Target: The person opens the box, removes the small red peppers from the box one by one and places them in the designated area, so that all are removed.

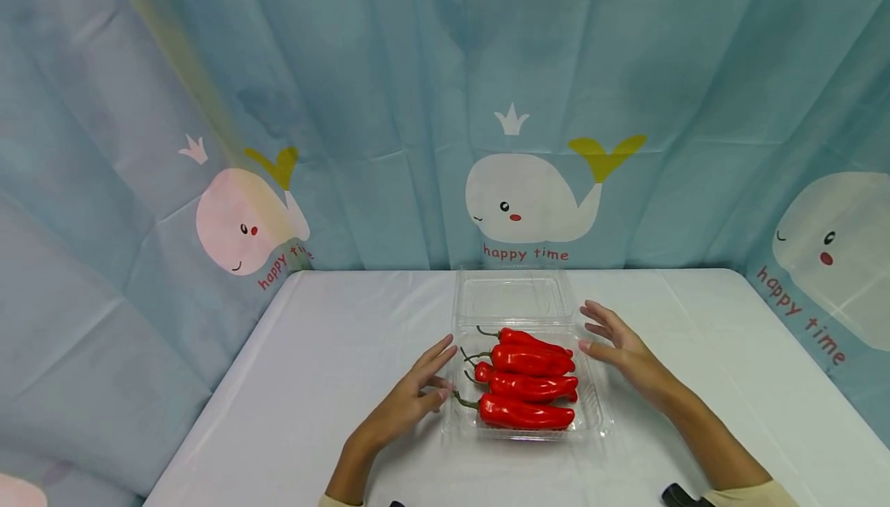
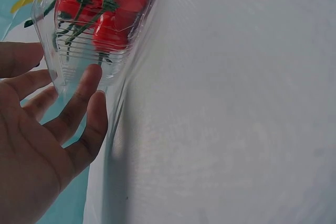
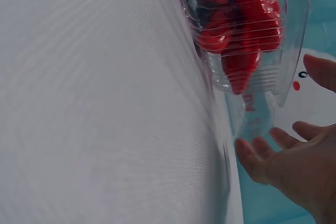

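Several glossy red peppers with green stems lie side by side in a clear plastic clamshell box. The box's lid is folded back, away from the person. At the left end of the box is my left hand, its fingers spread and loosely bent. In the left wrist view its fingertips are at the box wall; whether they touch it I cannot tell. On the right side, my right hand hovers beside the box with relaxed fingers and holds nothing. In the right wrist view a gap shows between its fingertips and the box.
A white cloth covers the table under the box. Behind and at the sides hangs a blue curtain with whale prints. A black object is by the right sleeve at the bottom edge.
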Available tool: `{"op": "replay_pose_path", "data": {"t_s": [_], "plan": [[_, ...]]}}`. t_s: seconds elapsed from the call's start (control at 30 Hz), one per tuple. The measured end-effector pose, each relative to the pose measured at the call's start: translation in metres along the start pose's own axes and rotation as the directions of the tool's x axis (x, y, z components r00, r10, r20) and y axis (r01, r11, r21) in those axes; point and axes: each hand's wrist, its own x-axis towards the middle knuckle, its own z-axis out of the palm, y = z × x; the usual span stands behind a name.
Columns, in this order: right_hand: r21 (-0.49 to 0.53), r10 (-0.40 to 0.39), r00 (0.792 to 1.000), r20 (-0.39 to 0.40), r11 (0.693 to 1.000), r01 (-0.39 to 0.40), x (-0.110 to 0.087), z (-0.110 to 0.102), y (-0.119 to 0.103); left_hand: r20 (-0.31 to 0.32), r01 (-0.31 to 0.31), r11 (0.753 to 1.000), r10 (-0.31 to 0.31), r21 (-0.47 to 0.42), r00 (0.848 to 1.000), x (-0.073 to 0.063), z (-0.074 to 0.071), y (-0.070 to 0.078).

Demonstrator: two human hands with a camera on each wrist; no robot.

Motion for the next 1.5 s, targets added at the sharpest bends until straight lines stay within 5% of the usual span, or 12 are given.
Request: {"op": "replay_pose_path", "data": {"t_s": [0.2, 0.47, 0.7, 1.5], "plan": [[-0.044, -0.033, 0.998, -0.047, 0.999, 0.031, -0.005, 0.003, -0.007, -0.01, 0.005, 1.0, -0.005, 0.006, 1.0, 0.0, 0.0, 0.0], [-0.113, -0.17, 0.983, -0.065, 0.98, 0.162, -0.01, 0.011, -0.023, -0.017, 0.027, 1.0, -0.026, 0.011, 1.0, -0.001, 0.001, 0.001], [-0.161, -0.193, 0.978, -0.075, 0.971, 0.179, -0.012, 0.016, -0.032, -0.019, 0.029, 1.0, -0.028, 0.01, 0.999, -0.001, 0.001, 0.002], [-0.03, -0.206, 0.977, 0.06, 0.978, 0.208, -0.005, 0.048, -0.053, 0.001, 0.027, 1.0, -0.027, -0.005, 1.0, -0.002, -0.001, -0.001]]}}
